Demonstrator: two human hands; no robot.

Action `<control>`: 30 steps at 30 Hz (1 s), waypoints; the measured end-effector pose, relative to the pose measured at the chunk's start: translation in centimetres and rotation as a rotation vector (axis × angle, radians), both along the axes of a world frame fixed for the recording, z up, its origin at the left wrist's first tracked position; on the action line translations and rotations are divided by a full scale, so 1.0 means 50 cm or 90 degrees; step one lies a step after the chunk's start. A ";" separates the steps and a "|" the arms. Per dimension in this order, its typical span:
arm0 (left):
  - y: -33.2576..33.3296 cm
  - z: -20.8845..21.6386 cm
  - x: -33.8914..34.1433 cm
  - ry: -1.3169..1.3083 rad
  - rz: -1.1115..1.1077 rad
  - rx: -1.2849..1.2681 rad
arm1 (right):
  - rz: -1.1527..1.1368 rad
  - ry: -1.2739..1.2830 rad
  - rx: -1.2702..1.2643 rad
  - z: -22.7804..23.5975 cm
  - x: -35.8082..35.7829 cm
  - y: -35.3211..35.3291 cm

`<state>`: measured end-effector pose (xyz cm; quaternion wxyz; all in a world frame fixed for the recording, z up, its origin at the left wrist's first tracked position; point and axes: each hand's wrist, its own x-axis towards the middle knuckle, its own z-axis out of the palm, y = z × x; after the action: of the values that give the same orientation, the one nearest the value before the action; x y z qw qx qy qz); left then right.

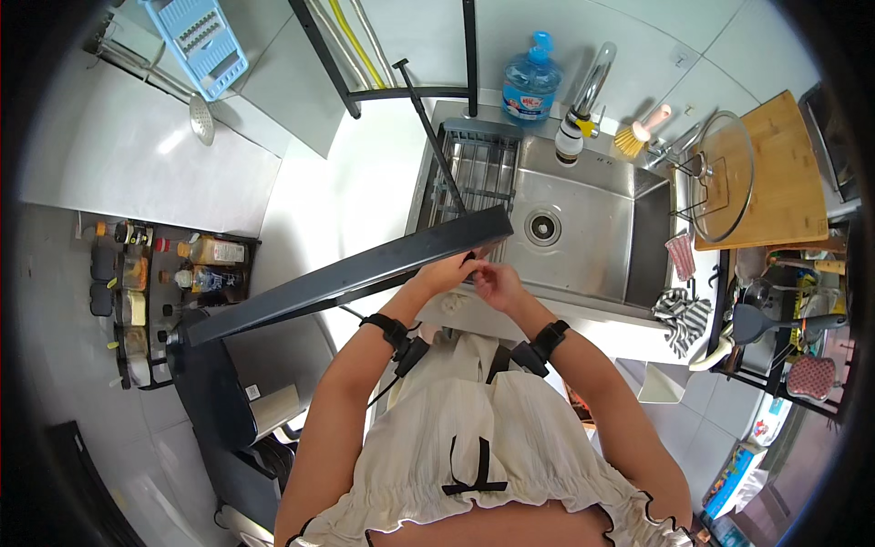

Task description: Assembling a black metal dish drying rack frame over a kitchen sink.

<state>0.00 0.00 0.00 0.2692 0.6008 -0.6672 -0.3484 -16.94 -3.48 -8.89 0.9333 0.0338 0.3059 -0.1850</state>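
A small kitchen with white wall tiles and a steel sink (583, 232) under a tall tap (588, 91); a dark dish rack (474, 173) sits in the left part of the sink. In front of the sink, the person holds a long dark bar (355, 273), which goes from the sink edge down to the left, towards a shelf of bottles and jars (169, 273). The left hand (447, 272) is closed around the right end of the bar. The right hand (492, 281) is just beside it with bent fingers at the same end; I cannot tell if it holds something small or only touches the bar.

I think the main danger is the far end of the bar. It is long and held only at one end, so a small turn of the wrists could swing it into the shelf and knock the bottles down. The grip at the very end could also slip, and then the bar may drop on the dark bin (219, 392) below, or hit the dish rack
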 end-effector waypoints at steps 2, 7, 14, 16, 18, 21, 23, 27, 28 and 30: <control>-0.006 0.010 -0.001 0.025 -0.004 0.049 | 0.026 -0.107 0.029 0.006 -0.004 -0.002; -0.009 0.013 0.021 0.015 0.015 0.022 | 0.040 0.156 -0.032 0.099 -0.009 0.024; -0.008 0.035 0.023 0.072 0.006 0.103 | 0.454 0.332 -0.593 0.249 -0.154 0.021; -0.006 0.027 0.025 0.069 0.009 0.104 | 0.637 0.521 -0.778 0.238 -0.227 0.025; -0.007 0.036 0.021 0.026 -0.045 -0.056 | 0.701 0.777 -1.112 0.159 -0.326 0.062; -0.008 0.038 0.024 0.023 -0.049 -0.057 | 0.836 0.949 -0.959 0.111 -0.415 0.091; -0.006 0.041 0.027 0.048 -0.050 -0.054 | 0.795 1.004 -0.909 0.107 -0.447 0.102; -0.004 0.037 0.025 0.098 -0.009 -0.003 | 0.800 1.027 -0.848 0.109 -0.466 0.095; -0.002 0.036 0.026 0.099 -0.006 -0.008 | 0.800 1.029 -0.853 0.118 -0.462 0.089; -0.001 0.037 0.024 0.091 0.009 0.010 | 0.786 0.980 -0.734 0.144 -0.456 0.077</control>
<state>1.18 -0.03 1.87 0.3139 0.5815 -0.6391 -0.3936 -39.72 0.38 -1.69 0.3062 -0.6779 0.6307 0.2210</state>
